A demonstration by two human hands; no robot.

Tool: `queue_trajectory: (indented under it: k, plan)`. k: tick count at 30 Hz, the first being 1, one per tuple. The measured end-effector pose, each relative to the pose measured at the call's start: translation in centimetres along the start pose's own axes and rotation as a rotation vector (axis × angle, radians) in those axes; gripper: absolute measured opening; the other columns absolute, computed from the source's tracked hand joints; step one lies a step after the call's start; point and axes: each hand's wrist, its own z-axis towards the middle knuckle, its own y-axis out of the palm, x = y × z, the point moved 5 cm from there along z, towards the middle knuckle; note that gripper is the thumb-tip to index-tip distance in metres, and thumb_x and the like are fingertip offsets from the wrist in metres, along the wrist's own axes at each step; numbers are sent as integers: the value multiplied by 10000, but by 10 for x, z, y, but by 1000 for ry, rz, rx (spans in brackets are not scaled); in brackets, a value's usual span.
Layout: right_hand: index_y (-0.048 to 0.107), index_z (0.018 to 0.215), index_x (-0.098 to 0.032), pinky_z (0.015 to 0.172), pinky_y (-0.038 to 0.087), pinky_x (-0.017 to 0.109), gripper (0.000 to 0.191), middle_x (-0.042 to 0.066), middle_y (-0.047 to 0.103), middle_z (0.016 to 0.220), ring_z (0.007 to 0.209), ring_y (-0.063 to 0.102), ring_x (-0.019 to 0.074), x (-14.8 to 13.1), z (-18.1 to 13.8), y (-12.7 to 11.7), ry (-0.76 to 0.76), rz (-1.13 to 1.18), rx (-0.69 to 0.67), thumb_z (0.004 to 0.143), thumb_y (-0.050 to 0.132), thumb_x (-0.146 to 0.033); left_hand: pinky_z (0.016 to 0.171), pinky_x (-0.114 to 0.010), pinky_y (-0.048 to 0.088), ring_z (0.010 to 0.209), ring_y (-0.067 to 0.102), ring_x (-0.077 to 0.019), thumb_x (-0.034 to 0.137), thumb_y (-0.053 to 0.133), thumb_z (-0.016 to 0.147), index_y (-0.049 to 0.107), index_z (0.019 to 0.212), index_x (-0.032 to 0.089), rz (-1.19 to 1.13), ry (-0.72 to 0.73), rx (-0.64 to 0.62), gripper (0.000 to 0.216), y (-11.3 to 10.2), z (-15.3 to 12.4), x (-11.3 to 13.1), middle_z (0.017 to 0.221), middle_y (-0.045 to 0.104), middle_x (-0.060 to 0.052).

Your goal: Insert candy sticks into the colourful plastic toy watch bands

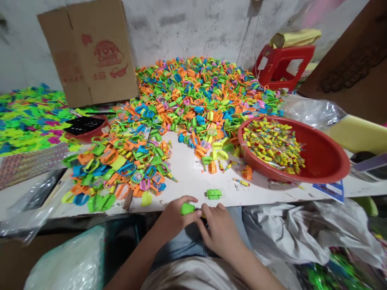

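Note:
My left hand [175,217] is at the table's near edge, fingers pinched on a small lime-green plastic toy piece [188,208]. My right hand [219,231] is close beside it, its fingertips curled and touching the same piece from the right. A second green piece [214,194] lies on the white table [193,177] just beyond my hands. A big heap of small colourful plastic toy pieces [199,92] covers the back of the table, and a smaller pile [121,169] lies to my left.
A red bowl [326,157] on the right holds small yellow wrapped candies [273,143]. A cardboard box [90,52] stands at the back left, a red plastic stool [284,66] at the back right. Plastic bags [302,229] lie below the table edge.

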Motion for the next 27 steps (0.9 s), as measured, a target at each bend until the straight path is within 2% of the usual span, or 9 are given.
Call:
queue_trajectory:
  k: [4,7,9,13,17,20,23,25,27]
  plan:
    - [497,857,-203,582,297,298,62,-4,614,570,516,554,187,-4,3,5,-82,8,71,843,446,-171,793,-259,456,884,614,-187,380,637,732,667,1003,205,-40,17,-27,324,-2,0,-4,962,700,-8]
    - [494,840,-214,563,316,290,57,-10,611,582,526,567,185,-4,11,6,-82,54,82,869,448,-198,768,-258,457,849,616,-183,415,626,752,661,984,209,-26,34,-23,311,-11,-5,-1,914,698,0]
    - [509,909,-211,608,377,296,98,15,658,703,620,611,196,1,17,4,-84,82,115,909,467,-299,744,-261,462,818,620,-182,442,607,775,644,1013,219,37,54,37,329,-28,-8,1,906,695,1]
    - [474,1174,-179,762,462,357,419,110,661,1023,903,637,249,34,22,-4,-3,81,274,912,461,-506,764,-315,496,832,641,-209,512,548,818,550,1220,247,223,51,404,482,-102,-14,3,1094,667,-47]
    - [515,1136,-203,745,477,383,348,100,646,1023,919,629,257,70,17,-8,71,26,302,940,399,-466,1005,-451,415,1210,522,-314,502,511,850,426,1361,193,455,157,849,603,-195,-15,10,1328,540,-143]
    - [554,1090,-222,758,474,396,314,87,645,1020,938,627,259,84,11,-9,87,-7,290,938,402,-450,1067,-522,330,1304,421,-374,434,534,846,295,1446,121,617,122,1056,717,-238,-10,6,1391,467,-217]
    - [587,1052,-227,775,467,403,301,78,651,1014,951,624,259,92,3,-8,109,-15,269,934,414,-443,1098,-581,243,1342,361,-402,417,533,848,202,1487,110,705,56,1028,782,-242,-6,-4,1425,426,-236]
    - [602,1038,-222,791,461,406,300,84,652,1020,978,614,265,99,-2,-8,144,-21,261,932,420,-436,1114,-613,173,1382,288,-402,434,509,859,223,1486,136,725,68,1012,751,-226,-10,-9,1463,384,-216]
    - [612,1030,-215,800,454,405,292,93,649,1032,1002,602,270,108,-6,-12,193,-28,259,932,424,-415,1128,-586,182,1393,276,-371,438,489,868,329,1445,168,714,184,980,658,-198,-15,-10,1461,399,-177]
